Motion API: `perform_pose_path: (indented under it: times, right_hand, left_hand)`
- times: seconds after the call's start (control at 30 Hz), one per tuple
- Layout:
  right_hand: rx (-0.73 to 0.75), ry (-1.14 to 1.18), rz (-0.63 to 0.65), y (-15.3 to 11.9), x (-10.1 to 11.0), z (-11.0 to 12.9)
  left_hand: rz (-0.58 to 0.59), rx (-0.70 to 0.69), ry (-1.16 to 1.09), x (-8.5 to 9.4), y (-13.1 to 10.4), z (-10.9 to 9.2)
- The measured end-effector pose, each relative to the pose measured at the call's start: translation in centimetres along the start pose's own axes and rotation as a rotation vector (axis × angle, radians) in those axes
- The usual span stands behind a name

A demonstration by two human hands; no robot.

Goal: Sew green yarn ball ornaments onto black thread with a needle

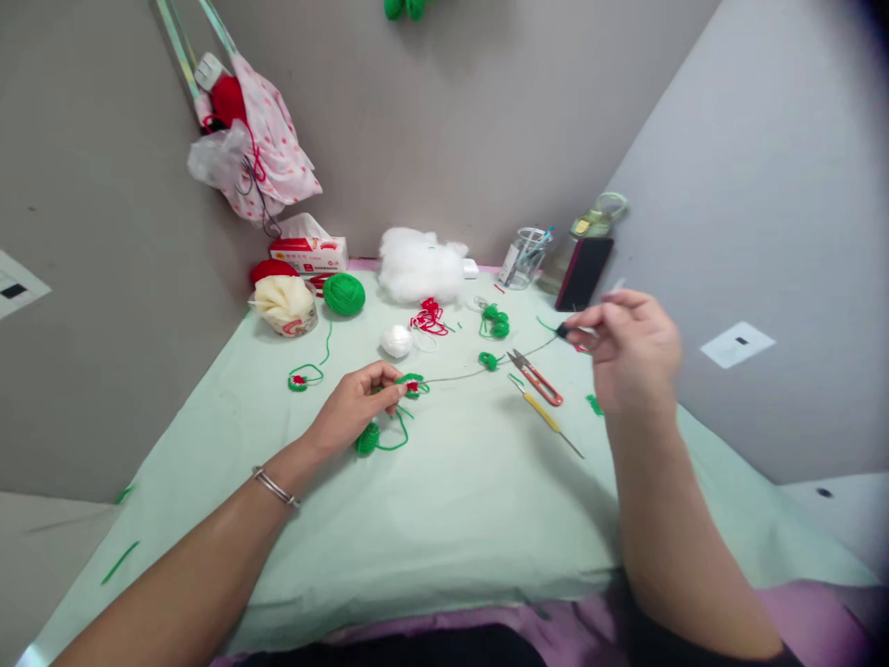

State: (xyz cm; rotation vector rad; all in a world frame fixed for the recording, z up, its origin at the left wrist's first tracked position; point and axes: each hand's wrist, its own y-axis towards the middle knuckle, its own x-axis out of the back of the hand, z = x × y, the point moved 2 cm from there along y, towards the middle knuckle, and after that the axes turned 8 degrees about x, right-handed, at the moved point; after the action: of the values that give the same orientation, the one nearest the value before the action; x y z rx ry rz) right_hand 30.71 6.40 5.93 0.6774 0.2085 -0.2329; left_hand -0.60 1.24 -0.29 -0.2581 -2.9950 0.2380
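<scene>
My left hand (365,400) pinches a small green and red crochet piece (413,385) above the table. From that piece a dark thread (465,375) runs to the right, up to a small black bit (562,330) at the fingertips of my right hand (629,343). The right hand's fingers are closed, and a thin pale tip sticks up over them; what it belongs to is hidden. Just below my left fingers lies a green crochet piece (368,439) with a loose yarn tail. A small green coil (488,361) rests beside the thread.
Red-handled snips (538,380) and a yellow crochet hook (542,409) lie between the hands. Behind stand a green yarn ball (344,295), white stuffing (420,267), a pen cup (524,259) and a phone (584,274). A white ball (396,341) sits mid-table.
</scene>
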Motion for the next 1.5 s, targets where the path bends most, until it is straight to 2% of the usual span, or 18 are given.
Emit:
perform_pose_path:
  times: [0.1, 0.2, 0.27, 0.37, 0.6, 0.73, 1.07, 1.17, 1.3, 1.37, 1.43, 1.5]
  right_hand:
    - [-0.019, -0.212, 0.38, -3.4, -4.2, 0.2]
    - [0.147, -0.423, 0.66, -6.6, -6.8, 0.3]
    - [0.262, -0.518, 0.77, -7.9, -7.6, 0.3]
    - [0.36, -0.625, 0.853, -8.6, -8.0, 0.2]
    - [0.414, -0.744, 0.938, -8.8, -8.0, 0.0]
    - [0.408, -0.77, 0.967, -9.0, -7.9, -0.1]
    - [0.257, -0.775, 0.934, -10.5, -8.4, -1.2]
    - [0.134, -0.694, 0.873, -10.3, -8.5, -1.5]
    - [-0.067, -0.557, 0.779, -8.9, -8.4, -1.2]
    - [-0.152, -0.503, 0.791, -8.1, -8.3, -0.9]
    - [-0.297, -0.401, 0.843, -7.7, -8.3, -0.9]
    - [-0.465, -0.264, 0.858, -7.6, -8.2, -1.2]
  left_hand:
    - [0.049, 0.003, 0.011, -0.5, -0.2, 0.2]
    - [0.07, -0.013, 0.02, -1.0, -0.4, 0.4]
    - [0.08, -0.023, 0.021, -1.2, -0.4, 0.4]
    - [0.079, -0.022, 0.034, -1.3, -0.5, 0.3]
    - [0.074, -0.038, 0.063, -1.6, -0.7, 0.1]
    - [0.017, -0.087, 0.143, -1.8, -0.8, 0.2]
    - [-0.092, -0.542, 0.564, -2.7, -1.4, 0.2]
    - [-0.106, -0.611, 0.603, -2.8, -1.6, 0.3]
    - [-0.122, -0.593, 0.451, -2.6, -1.7, 0.4]
    - [-0.098, -0.602, 0.4, -2.6, -1.6, 0.4]
    - [-0.064, -0.594, 0.364, -2.6, -1.7, 0.3]
    - [-0.04, -0.52, 0.302, -2.7, -1.7, 0.1]
